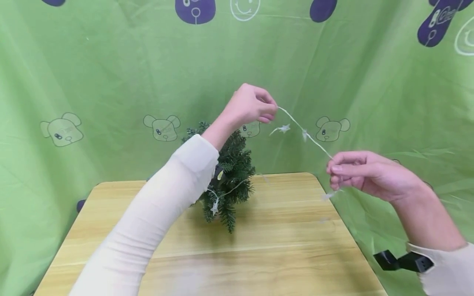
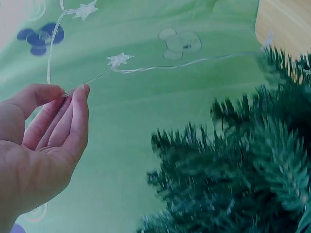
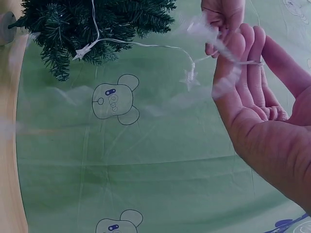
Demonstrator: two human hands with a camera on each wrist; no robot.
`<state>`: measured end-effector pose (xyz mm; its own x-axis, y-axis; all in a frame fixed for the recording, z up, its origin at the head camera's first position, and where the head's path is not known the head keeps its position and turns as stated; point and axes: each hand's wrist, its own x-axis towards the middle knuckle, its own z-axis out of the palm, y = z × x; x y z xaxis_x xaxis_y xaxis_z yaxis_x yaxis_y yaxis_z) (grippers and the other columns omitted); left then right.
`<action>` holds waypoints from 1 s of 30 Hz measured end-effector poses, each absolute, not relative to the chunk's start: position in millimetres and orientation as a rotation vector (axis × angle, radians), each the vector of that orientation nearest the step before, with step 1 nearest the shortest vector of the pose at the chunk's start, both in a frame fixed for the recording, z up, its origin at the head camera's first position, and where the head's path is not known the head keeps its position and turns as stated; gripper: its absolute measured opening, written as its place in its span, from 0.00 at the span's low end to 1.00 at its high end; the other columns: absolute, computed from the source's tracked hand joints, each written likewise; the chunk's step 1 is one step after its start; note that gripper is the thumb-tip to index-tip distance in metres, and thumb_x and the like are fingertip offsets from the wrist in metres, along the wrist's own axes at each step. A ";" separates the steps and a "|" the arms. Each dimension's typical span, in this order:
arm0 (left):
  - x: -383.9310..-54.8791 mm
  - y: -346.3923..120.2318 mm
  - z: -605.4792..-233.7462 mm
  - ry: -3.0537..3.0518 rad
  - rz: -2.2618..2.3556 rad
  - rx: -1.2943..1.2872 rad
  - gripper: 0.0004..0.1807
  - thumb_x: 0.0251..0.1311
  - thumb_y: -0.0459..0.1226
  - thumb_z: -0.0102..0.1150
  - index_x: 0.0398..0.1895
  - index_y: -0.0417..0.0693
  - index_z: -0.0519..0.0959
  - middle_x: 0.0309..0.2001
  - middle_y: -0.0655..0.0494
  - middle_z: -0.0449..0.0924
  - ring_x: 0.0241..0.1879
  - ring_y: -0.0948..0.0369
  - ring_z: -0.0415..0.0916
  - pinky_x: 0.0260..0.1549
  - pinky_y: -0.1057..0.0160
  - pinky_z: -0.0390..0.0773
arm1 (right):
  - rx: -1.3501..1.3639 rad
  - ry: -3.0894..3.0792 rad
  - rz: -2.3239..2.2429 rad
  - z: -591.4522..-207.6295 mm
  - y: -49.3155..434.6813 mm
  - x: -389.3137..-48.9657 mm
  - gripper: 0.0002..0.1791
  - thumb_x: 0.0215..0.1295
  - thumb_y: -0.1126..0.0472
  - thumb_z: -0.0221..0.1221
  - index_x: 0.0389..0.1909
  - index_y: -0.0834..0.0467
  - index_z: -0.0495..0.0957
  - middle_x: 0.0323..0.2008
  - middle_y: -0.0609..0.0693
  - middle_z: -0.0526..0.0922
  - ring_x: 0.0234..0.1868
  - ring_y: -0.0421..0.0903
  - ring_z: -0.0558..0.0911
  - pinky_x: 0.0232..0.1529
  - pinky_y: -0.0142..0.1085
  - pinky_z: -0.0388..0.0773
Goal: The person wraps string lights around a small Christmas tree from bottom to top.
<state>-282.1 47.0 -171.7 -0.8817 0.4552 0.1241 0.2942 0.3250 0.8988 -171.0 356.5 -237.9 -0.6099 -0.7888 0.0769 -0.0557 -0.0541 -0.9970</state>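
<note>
Head view shows us the star light string point(image 1: 304, 134) stretched taut between left hand point(image 1: 252, 105) pinch and, apparently, right hand point(image 1: 364, 174) pinch, tree point(image 1: 229, 176) nearer the left.

Staged recording booth, not a lived-in room. A green cartoon-print cloth backdrop point(image 1: 111, 82) with dog faces and purple shapes fills the whole top and both sides of the head view, draped in folds with no bare wall showing. A small light wooden table point(image 1: 281, 246) sits at bottom centre, tight against the cloth. A tabletop artificial Christmas tree point(image 1: 229, 185) stands mid-frame as a prop.
</note>
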 end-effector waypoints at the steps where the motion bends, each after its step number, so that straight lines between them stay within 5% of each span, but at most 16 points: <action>1: -284.2 44.9 -172.4 2.449 1.608 0.676 0.06 0.64 0.32 0.65 0.42 0.46 0.85 0.40 0.50 0.89 0.39 0.58 0.88 0.43 0.68 0.85 | -0.910 1.670 -1.719 -238.0 356.5 -170.5 0.26 0.74 0.81 0.32 0.56 0.66 0.77 0.48 0.53 0.86 0.48 0.48 0.86 0.55 0.43 0.82; 20: -305.7 19.9 -179.1 2.691 1.554 0.449 0.09 0.63 0.31 0.61 0.43 0.47 0.87 0.41 0.53 0.89 0.40 0.59 0.89 0.39 0.69 0.85 | -0.741 1.908 -1.682 -231.5 348.2 -157.2 0.22 0.77 0.76 0.37 0.64 0.71 0.72 0.45 0.52 0.87 0.45 0.45 0.87 0.50 0.41 0.85; 30: -316.0 5.7 -186.9 2.713 1.585 0.349 0.10 0.62 0.31 0.61 0.44 0.45 0.87 0.41 0.51 0.90 0.41 0.58 0.89 0.38 0.69 0.85 | -0.709 1.826 -1.745 -234.5 342.9 -163.3 0.24 0.78 0.75 0.36 0.66 0.65 0.73 0.53 0.54 0.86 0.51 0.45 0.86 0.46 0.38 0.86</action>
<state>-316.0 5.7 -186.9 -0.9755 0.1793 0.1276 0.1992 0.4728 0.8584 -163.3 342.9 -234.5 -0.7320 -0.6813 -0.0093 -0.0216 0.0369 -0.9991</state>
